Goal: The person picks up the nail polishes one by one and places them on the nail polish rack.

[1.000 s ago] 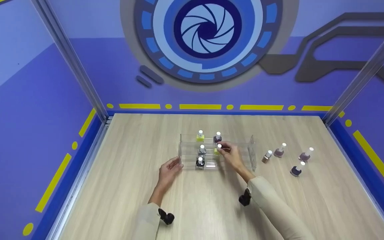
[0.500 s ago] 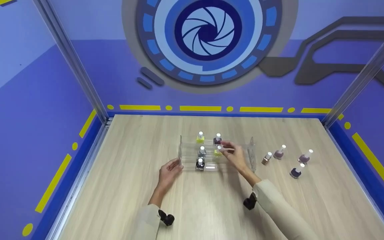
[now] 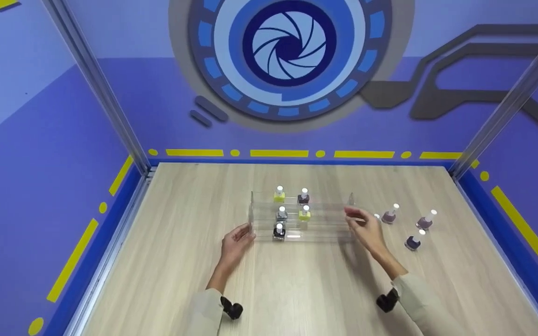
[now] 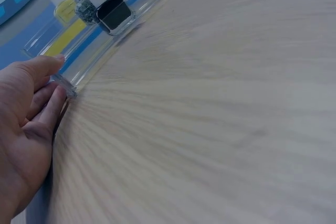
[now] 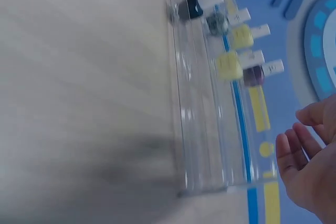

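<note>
A clear tiered display rack [image 3: 325,233] stands on the table, bearing several nail polish bottles with white caps. My left hand [image 3: 236,245] grips the rack's left end, thumb on one side and fingertips on the other, as the left wrist view shows. On the back tier are a yellow bottle [image 3: 279,197] and a dark purple bottle [image 3: 303,198]. A glittery grey bottle [image 3: 282,214] and another yellow bottle [image 3: 304,215] sit on the middle tier; a black bottle [image 4: 114,15] is in front. My right hand [image 3: 367,228], holding nothing, hovers by the rack's right end, fingers loosely bent.
Right of the rack, two mauve bottles [image 3: 389,216] [image 3: 424,222] and a dark navy bottle [image 3: 412,242] stand on the wooden table [image 3: 297,289]. Another white cap [image 3: 377,216] peeks out behind my right hand. Printed panels [image 3: 157,107] enclose the back and sides.
My right hand has let go of the yellow bottle on the middle tier and moved right to the rack's end. My left hand stays on the rack.
</note>
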The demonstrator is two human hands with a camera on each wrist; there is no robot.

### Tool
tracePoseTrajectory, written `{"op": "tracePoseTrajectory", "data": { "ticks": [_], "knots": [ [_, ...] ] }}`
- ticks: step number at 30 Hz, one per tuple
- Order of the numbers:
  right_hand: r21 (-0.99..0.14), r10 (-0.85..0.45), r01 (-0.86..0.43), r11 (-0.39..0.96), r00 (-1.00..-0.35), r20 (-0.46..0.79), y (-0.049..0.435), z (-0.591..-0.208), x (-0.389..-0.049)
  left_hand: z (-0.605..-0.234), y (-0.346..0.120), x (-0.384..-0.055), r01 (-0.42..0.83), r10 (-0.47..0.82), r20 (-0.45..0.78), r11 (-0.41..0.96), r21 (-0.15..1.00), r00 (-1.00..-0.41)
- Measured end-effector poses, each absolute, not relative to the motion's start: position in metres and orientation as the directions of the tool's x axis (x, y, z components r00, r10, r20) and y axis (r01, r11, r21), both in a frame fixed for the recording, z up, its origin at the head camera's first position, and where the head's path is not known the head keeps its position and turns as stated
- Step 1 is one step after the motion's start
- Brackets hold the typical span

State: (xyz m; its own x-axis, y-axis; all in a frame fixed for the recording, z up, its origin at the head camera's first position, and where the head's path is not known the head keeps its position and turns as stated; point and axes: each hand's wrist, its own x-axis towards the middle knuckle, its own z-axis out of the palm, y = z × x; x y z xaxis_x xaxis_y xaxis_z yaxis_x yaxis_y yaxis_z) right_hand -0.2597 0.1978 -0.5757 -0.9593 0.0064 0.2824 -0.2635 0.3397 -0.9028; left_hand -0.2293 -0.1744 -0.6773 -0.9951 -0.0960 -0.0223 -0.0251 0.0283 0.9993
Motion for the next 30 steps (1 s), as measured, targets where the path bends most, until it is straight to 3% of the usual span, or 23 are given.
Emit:
{"op": "tracePoseTrajectory", "data": {
  "ticks": [9, 17, 30],
  "knots": [
    [-0.912, 0.1, -0.159, 0.378, -0.972, 0.211, 0.237, -0.556, -0.249, -0.678, -0.175, -0.228, -0.033, -0.101, -0.03, 0.024, 0.999, -0.994],
    [-0.887, 0.217, -0.16, 0.434, -0.937, 0.275, 0.271, -0.595, -0.273, -0.676, -0.173, -0.228, -0.037, -0.102, -0.034, 0.023, 0.999, -0.994],
    [-0.879, 0.158, -0.086, 0.468, -0.971, 0.179, 0.28, -0.619, -0.287, -0.676, -0.174, -0.23, -0.041, -0.104, -0.038, 0.034, 0.999, -0.994]
  ]
}}
